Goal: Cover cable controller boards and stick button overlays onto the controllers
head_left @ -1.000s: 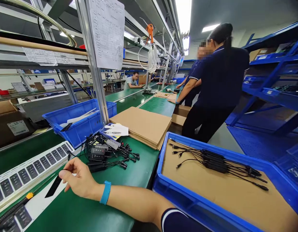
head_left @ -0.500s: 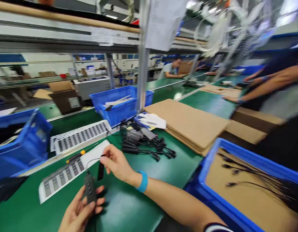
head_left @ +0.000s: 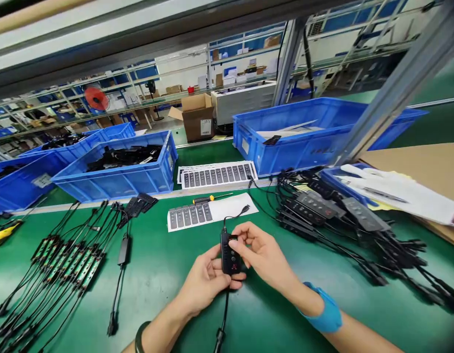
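Observation:
My left hand (head_left: 204, 280) is closed around a small black inline controller (head_left: 224, 252), with cable (head_left: 226, 309) running from both ends. A black button label (head_left: 233, 264) with small round symbols and red marks lies over the controller's face. My right hand (head_left: 265, 255) pinches this label at its upper part, thumb on top; whether it is stuck down I cannot tell. Just beyond both hands lies a partly used label sheet (head_left: 190, 216), grey labels at its left and bare white backing at its right. A yellow-and-black screwdriver (head_left: 208, 199) rests along its far edge.
Open circuit boards with cables (head_left: 70, 260) and one closed controller (head_left: 124, 250) lie left. Finished-looking controllers (head_left: 308, 208) are heaped right. Behind stand blue bins (head_left: 120, 179), more label sheets (head_left: 217, 175) and a metal post (head_left: 389, 113). Cardboard (head_left: 425, 162) sits far right.
The view has swung left. My right hand has brought the black label from beside the controller onto its face. My left hand still holds the controller.

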`<state>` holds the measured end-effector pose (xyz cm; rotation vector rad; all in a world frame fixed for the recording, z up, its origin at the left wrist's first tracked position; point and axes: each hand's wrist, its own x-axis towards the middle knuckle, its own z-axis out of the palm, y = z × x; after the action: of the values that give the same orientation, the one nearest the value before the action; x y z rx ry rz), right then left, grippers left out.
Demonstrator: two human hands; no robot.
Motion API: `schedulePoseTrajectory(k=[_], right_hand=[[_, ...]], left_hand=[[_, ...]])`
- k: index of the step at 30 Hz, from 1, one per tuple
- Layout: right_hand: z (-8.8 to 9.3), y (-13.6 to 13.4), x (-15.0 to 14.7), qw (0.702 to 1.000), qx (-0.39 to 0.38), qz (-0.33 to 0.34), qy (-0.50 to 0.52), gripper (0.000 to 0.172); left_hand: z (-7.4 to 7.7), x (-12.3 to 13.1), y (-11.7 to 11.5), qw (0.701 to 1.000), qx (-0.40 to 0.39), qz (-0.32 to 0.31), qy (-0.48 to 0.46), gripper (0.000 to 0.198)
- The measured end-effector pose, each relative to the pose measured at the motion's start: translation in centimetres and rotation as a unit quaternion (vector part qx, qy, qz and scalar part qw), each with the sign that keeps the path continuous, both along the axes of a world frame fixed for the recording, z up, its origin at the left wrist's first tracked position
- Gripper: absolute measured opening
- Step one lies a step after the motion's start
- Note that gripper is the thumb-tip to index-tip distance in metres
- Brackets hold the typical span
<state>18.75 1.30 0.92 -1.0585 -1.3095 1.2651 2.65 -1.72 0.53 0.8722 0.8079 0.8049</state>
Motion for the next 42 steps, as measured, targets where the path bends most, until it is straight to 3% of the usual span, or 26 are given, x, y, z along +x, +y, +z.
schedulePoseTrajectory(k=[8, 42], right_hand=[[-0.87, -0.12, -0.42, 1.0, -0.01, 0.001, -0.011, 0.028], [-0.54, -0.23, -0.23, 1.0, -0.005, 0.013, -0.01, 0.025]], left_hand=[[0.18, 0.04, -0.13, 1.0, -0.01, -0.002, 0.004, 0.074], [-0.11, -0.1, 0.01, 1.0, -0.004, -0.012, -0.021, 0.071]])
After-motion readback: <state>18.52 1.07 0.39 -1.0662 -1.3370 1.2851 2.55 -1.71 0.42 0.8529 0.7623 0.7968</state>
